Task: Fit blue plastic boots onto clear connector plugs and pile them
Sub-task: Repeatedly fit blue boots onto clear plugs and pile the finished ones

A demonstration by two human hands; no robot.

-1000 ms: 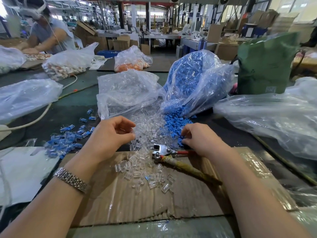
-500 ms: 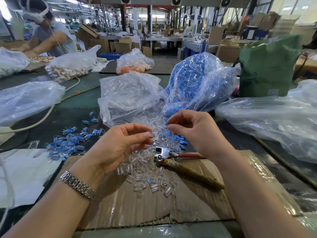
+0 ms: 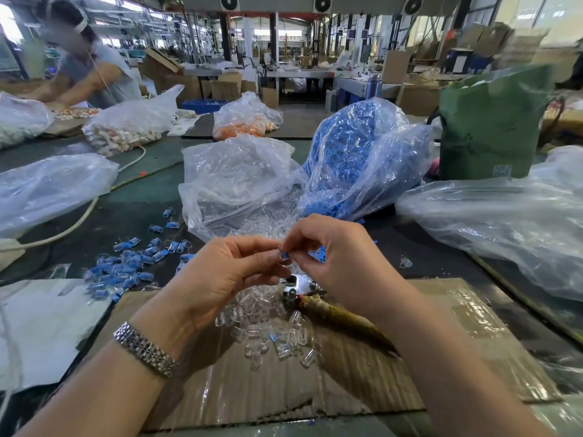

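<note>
Dark table (image 3: pixel 135 212): bags (image 3: pixel 239 181), cardboard (image 3: pixel 441 326)

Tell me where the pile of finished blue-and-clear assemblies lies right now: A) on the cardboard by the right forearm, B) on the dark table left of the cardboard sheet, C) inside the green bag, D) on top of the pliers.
B: the finished assemblies are scattered on the dark table, off the left edge of the cardboard sheet, beyond the left hand.
</note>
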